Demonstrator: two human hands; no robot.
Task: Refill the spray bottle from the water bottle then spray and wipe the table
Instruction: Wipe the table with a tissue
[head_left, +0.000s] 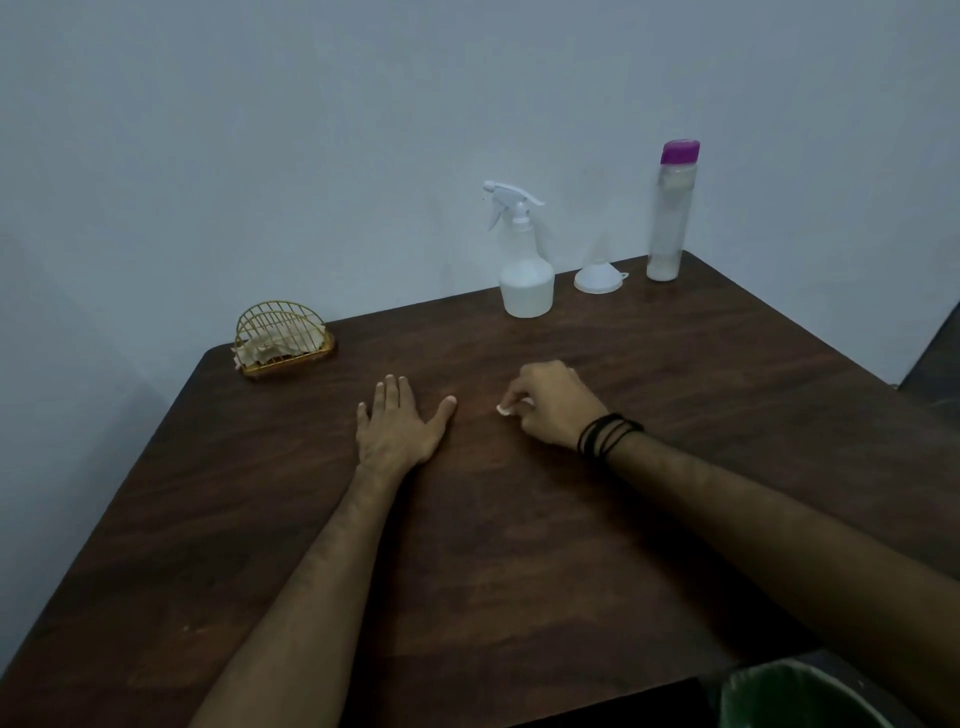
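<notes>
Left hand (397, 423) lies flat, fingers straight, mid-table (519, 519); right hand (553, 405) beside it, fingers curled, pinches a tissue (504, 410). Sprayer (524, 260), funnel (600, 278) and bottle (670, 213) stand along the far edge

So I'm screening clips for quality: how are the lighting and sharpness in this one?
Head view: dim, flat, bluish light with faint shadows; soft overall, the water bottle blurriest; table edges bow from the wide lens; the white scrap in the right hand is too small to identify.
</notes>
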